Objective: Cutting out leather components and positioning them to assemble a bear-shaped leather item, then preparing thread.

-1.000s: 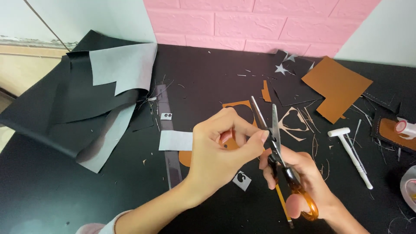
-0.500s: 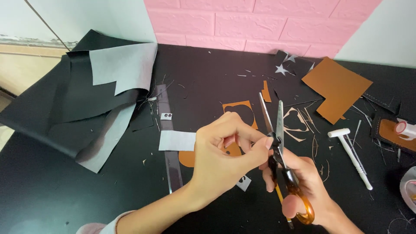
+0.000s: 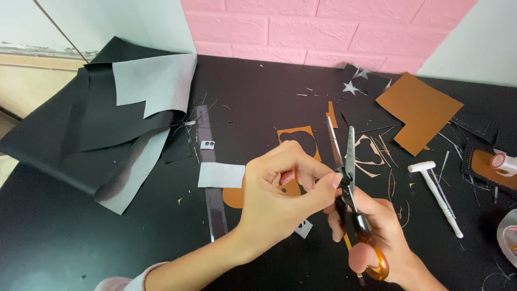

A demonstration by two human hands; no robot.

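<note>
Nearest the camera, the right hand (image 3: 377, 237) is closed around the orange handles of the scissors (image 3: 350, 188), its wrist cut off by the bottom edge; the blades stand slightly parted, tips pointing away. The left hand (image 3: 280, 199) is curled, fingertips pinched together right at the blade pivot. Whatever it grips is hidden behind the fingers; only a sliver of brown shows under them, so the held piece cannot be made out. Under the hands lie a small grey rectangle (image 3: 221, 175) and a clear ruler (image 3: 211, 178), partly covered by the forearm. To the right lies a white T-handled tool (image 3: 439, 194). Farther off are a brown sheet with a cut-out (image 3: 296, 134), a brown square sheet (image 3: 420, 110), and a folded black and grey sheet (image 3: 107, 129) at left. Compared with half a second ago, the hands have barely shifted, and the blades are a little closer together.
</note>
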